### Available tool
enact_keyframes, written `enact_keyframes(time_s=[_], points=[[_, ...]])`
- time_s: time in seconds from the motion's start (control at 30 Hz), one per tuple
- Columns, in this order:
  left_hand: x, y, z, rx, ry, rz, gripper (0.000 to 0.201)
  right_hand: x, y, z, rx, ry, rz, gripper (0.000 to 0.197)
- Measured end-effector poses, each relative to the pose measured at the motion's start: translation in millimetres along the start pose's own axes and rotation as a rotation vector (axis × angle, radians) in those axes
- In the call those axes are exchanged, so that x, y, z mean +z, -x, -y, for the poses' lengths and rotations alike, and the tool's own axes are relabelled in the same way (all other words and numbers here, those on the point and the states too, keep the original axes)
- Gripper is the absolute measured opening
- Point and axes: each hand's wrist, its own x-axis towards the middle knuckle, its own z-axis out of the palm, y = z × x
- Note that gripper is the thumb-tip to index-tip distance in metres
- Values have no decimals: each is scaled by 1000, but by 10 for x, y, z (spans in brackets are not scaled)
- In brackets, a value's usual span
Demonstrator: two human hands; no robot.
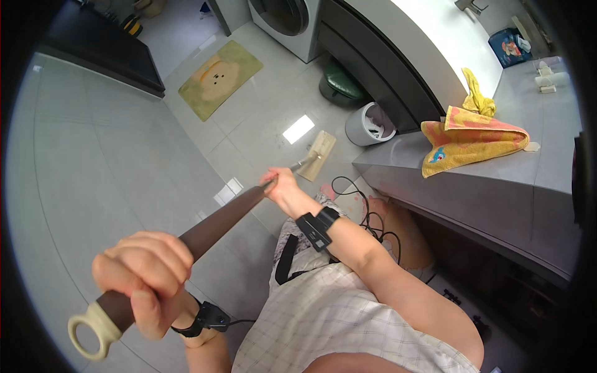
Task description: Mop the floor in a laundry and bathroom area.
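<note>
At far left, the cream plastic hanging ring [104, 323] terminates the brown cylindrical mop handle [221, 217]. The left hand [146, 273] is clenched around the handle just inboard of the ring, probably to steer from the top end. The green rectangular mat with a beige animal figure [221, 81] lies on the grey tiled floor [255, 118], apart from the mop. The right hand [282, 184] grips the shaft lower down; the wide spacing likely provides leverage and control. The cream rectangular mop head [322, 149] appears to rest flat on the floor, beyond the right hand. The white round open bin [370, 127] stands beside the dark cabinet [398, 68], presumably for clearance. At right, the orange-yellow patterned towel [476, 146] drapes over the edge of the grey tiled ledge [550, 149], possibly to dry.
</note>
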Motion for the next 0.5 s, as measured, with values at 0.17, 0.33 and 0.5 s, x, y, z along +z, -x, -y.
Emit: enact_keyframes(time_s=[0.17,0.33,0.5], points=[[94,-264,153,65,-34,127,20,453,-88,108,54,-48,132,24],[379,-626,416,58,-24,326,27,812,-242,492,251,-306,463,26],[477,-774,639,37,-61,198,28,1073,-285,643,262,-363,512,26]])
